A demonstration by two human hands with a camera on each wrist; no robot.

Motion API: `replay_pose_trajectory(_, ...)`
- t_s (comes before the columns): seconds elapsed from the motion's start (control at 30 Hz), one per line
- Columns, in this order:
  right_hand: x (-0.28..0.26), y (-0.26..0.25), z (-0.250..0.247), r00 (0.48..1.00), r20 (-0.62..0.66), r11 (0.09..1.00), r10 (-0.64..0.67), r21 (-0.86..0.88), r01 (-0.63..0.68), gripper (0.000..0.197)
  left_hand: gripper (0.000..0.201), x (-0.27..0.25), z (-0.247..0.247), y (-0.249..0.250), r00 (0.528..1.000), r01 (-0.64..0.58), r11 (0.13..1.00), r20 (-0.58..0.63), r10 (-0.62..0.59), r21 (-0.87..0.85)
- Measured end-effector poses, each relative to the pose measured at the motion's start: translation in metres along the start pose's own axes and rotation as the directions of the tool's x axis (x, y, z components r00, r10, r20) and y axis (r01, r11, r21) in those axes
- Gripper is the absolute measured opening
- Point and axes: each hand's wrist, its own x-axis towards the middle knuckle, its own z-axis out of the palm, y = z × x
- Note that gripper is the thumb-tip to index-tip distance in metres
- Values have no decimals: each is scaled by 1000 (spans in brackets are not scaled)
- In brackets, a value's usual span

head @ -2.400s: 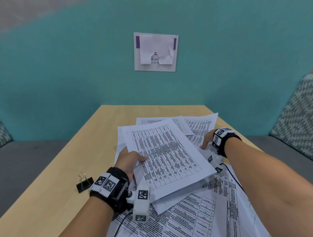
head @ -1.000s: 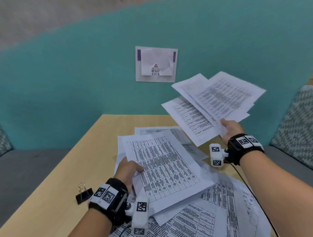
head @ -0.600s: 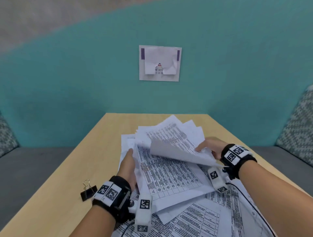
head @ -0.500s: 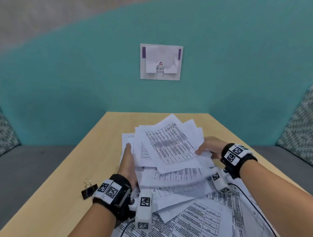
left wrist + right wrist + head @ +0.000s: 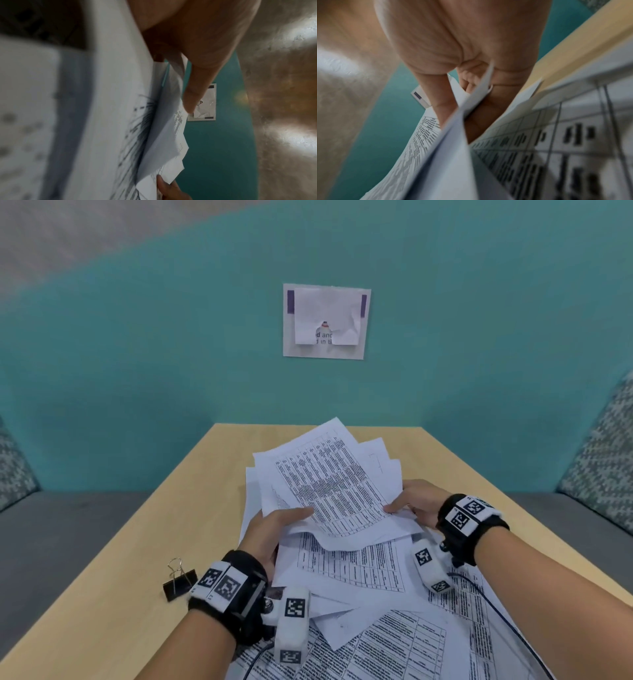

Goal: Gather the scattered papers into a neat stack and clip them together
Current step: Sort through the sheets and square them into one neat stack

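Note:
An uneven bundle of printed table sheets [image 5: 329, 484] is raised a little over the wooden table [image 5: 144, 542]. My left hand [image 5: 274, 525] pinches its near left edge, thumb lying on top. My right hand [image 5: 411, 503] grips the near right edge with thumb above and fingers below; the right wrist view shows that hand [image 5: 471, 81] with sheet edges [image 5: 436, 155] wedged between thumb and fingers. The left wrist view shows my left thumb [image 5: 193, 88] against the sheets [image 5: 163, 135]. More loose papers [image 5: 376, 628] lie spread underneath toward me. A black binder clip [image 5: 178, 580] rests left of my left wrist.
A paper notice [image 5: 327, 320] hangs on the teal wall behind the table. Grey bench seats with patterned cushions [image 5: 606, 460] flank the table on both sides. Bare wood shows along the table's left side and far end. A cable [image 5: 507, 625] runs from my right wrist over the papers.
My right hand brought the lifted sheets down from the air onto the sheet held by my left hand. My left hand turned from an edge-on pose to pinching the combined bundle.

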Motion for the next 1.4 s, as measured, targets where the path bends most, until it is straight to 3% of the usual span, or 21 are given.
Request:
replay_pose_trajectory(0.17,-17,-9,17,1000,-20,993,19,121,-16,56,70,-12,2,9,994,32,997,111,-24,-68)
replay_pose_trajectory(0.23,-5,-5,11,999,-37,980,29,198,-21,65,63,-12,-1,11,987,92,985,146,-70,-145)
replay_pose_trajectory(0.3,1,-1,6,999,-40,989,17,148,-11,95,73,-12,-4,12,981,121,976,170,-90,-181)
replay_pose_trajectory(0.33,2,0,5,999,-41,988,3,153,4,93,75,-14,-4,13,975,135,975,199,-99,-175)
replay_pose_trajectory(0.4,-16,-6,15,1000,-25,986,-3,166,7,67,71,-16,-4,13,972,128,986,212,-103,-105)
replay_pose_trajectory(0.53,-17,-4,20,998,64,982,-19,190,7,79,51,-5,-7,8,999,-14,983,51,5,185)
replay_pose_trajectory(0.63,-7,0,14,998,51,982,-23,189,13,108,55,-2,-7,2,1000,-18,988,10,17,153)
replay_pose_trajectory(0.67,-8,0,14,999,40,980,-32,196,24,100,58,-3,-6,1,1000,-10,993,10,8,118)
replay_pose_trajectory(0.73,-19,-5,17,999,16,983,-49,177,46,56,61,-5,-4,1,999,-2,996,32,-1,89)
replay_pose_trajectory(0.77,-18,-4,16,999,18,987,-44,154,41,48,59,-3,-4,-1,1000,-7,996,26,5,83)
replay_pose_trajectory(0.83,-17,-2,15,998,42,989,-36,143,30,47,63,0,-4,0,999,-23,997,-20,24,70)
replay_pose_trajectory(0.93,-13,-1,13,997,58,985,-50,169,40,43,93,8,-7,-1,996,-70,997,-60,71,20)
replay_pose_trajectory(1.0,-14,-6,11,997,-36,977,-68,201,74,25,101,6,-8,5,991,-99,994,-95,95,-37)
replay_pose_trajectory(1.07,-10,-10,4,978,-196,970,-67,216,110,21,108,0,-11,14,983,-138,988,-134,128,-71)
replay_pose_trajectory(1.17,1,-12,-11,927,-374,989,-17,131,70,21,98,1,-24,21,963,-173,980,-224,148,-99)
replay_pose_trajectory(1.33,17,-16,-19,892,-449,991,47,-89,-97,23,78,6,-34,17,957,-107,992,-264,119,62)
replay_pose_trajectory(1.4,19,-21,-16,902,-429,960,40,-235,-154,31,75,6,-33,15,951,-93,989,-284,122,114)
